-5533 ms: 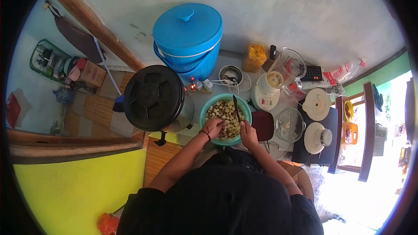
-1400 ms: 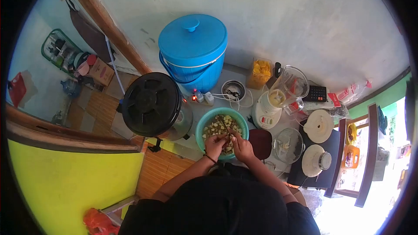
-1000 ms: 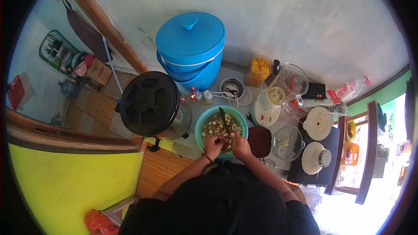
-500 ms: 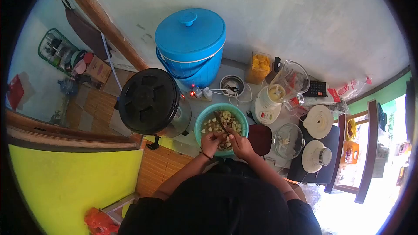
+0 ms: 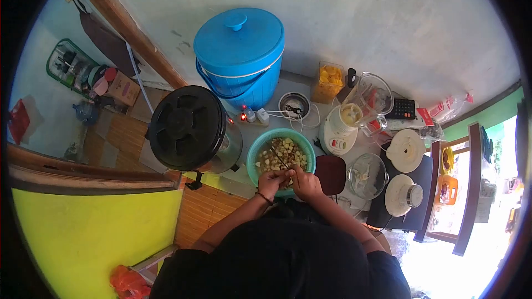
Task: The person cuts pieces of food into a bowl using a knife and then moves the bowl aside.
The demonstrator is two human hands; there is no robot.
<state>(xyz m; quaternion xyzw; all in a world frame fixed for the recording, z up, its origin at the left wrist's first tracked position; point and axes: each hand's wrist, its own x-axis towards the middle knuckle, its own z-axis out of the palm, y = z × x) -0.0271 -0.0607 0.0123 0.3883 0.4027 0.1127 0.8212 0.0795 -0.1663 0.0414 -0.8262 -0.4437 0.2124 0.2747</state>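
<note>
A mint-green bowl (image 5: 253, 154) holds many pale, clove-like pieces (image 5: 285, 148) among brownish bits. Over its near edge my two hands meet, fingertips touching. A thin knife (image 5: 279, 155) sticks out from my right hand (image 5: 306, 183), its blade slanting up and left over the bowl. My left hand (image 5: 269, 183), with a dark bracelet at the wrist, is closed in a pinch close to the knife. What it pinches is a small piece hidden by the fingers.
A black-lidded container (image 5: 188, 127) stands left of the bowl, a lidded blue bucket (image 5: 241, 55) behind it. To the right are a blender base (image 5: 339, 133), a clear blender bowl (image 5: 367, 176), a dark red board (image 5: 330, 175) and pale lids (image 5: 405, 152). White cords run behind the bowl.
The knife has turned, so its blade now shows as a thinner line pointing up-left. My hands have come closer together over the bowl's near edge.
</note>
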